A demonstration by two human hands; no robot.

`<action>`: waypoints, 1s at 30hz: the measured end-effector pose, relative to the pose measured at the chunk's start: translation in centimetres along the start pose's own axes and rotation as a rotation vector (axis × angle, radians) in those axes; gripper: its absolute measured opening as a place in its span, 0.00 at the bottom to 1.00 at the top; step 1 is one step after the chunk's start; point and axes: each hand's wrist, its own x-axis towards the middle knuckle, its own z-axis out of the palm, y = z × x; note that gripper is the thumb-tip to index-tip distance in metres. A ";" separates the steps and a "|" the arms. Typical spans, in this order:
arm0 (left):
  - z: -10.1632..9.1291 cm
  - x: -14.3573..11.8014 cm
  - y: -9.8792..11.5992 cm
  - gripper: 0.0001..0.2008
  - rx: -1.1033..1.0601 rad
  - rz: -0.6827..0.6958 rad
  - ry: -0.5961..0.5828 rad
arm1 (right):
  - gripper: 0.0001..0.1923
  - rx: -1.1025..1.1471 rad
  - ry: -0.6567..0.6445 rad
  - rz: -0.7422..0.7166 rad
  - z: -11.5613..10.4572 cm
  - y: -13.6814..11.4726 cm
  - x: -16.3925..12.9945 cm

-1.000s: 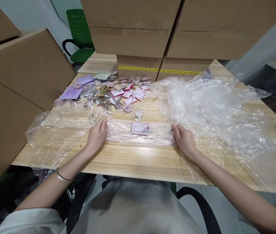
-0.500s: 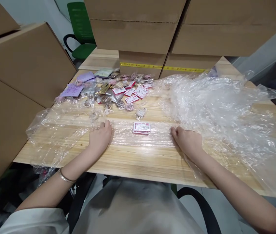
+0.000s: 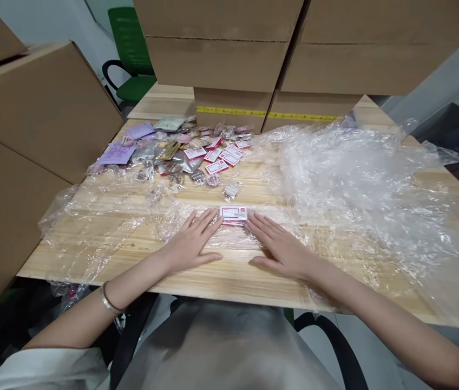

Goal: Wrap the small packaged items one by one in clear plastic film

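A small stack of white-and-red cards (image 3: 234,214) lies under a sheet of clear plastic film (image 3: 103,216) on the wooden table (image 3: 229,273). My left hand (image 3: 194,241) rests flat on the film, fingers spread, with its fingertips just left of the cards. My right hand (image 3: 279,246) lies flat in the same way, its fingertips touching the film right beside the cards. Neither hand holds anything.
A pile of small packets and red-white cards (image 3: 197,154) lies further back with purple sheets (image 3: 118,154). Crumpled clear film (image 3: 359,173) covers the table's right side. Cardboard boxes (image 3: 229,59) stand at the back and the left (image 3: 30,124). A green chair (image 3: 130,59) is behind.
Both hands have moved inward from the far ends of the film strip to the cards. Their fingers, curled on the film before, now lie flat and spread.
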 end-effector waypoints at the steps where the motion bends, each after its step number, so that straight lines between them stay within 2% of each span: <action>1: 0.2 -0.2 -0.4 0.43 0.003 -0.019 -0.014 | 0.44 0.016 -0.012 0.029 0.3 0.3 -0.1; 4: 0.2 -1.4 -1.6 0.43 0.024 -0.085 -0.041 | 0.44 0.011 -0.026 0.097 0.8 1.2 -1.0; 10: -1.2 -3.9 -4.0 0.41 0.008 -0.181 -0.048 | 0.45 -0.020 0.007 0.166 0.4 2.6 -3.2; 17: -2.6 -6.5 -6.2 0.29 -0.078 -0.138 -0.020 | 0.29 0.003 0.023 0.137 -1.3 3.2 -4.8; 20: -3.1 -6.9 -6.6 0.24 -0.165 -0.109 0.017 | 0.30 0.028 0.006 0.062 -2.0 2.3 -4.7; 23: -3.6 -6.9 -6.5 0.19 -0.250 -0.114 0.068 | 0.30 0.052 0.050 0.010 -2.1 1.2 -3.9; 28: -3.6 -6.9 -6.1 0.25 -0.181 -0.159 0.020 | 0.23 -0.012 0.064 -0.015 -1.9 0.8 -2.5; 30: -3.3 -7.0 -6.1 0.23 -0.152 -0.155 0.021 | 0.21 -0.052 0.056 0.002 -1.9 1.0 -2.2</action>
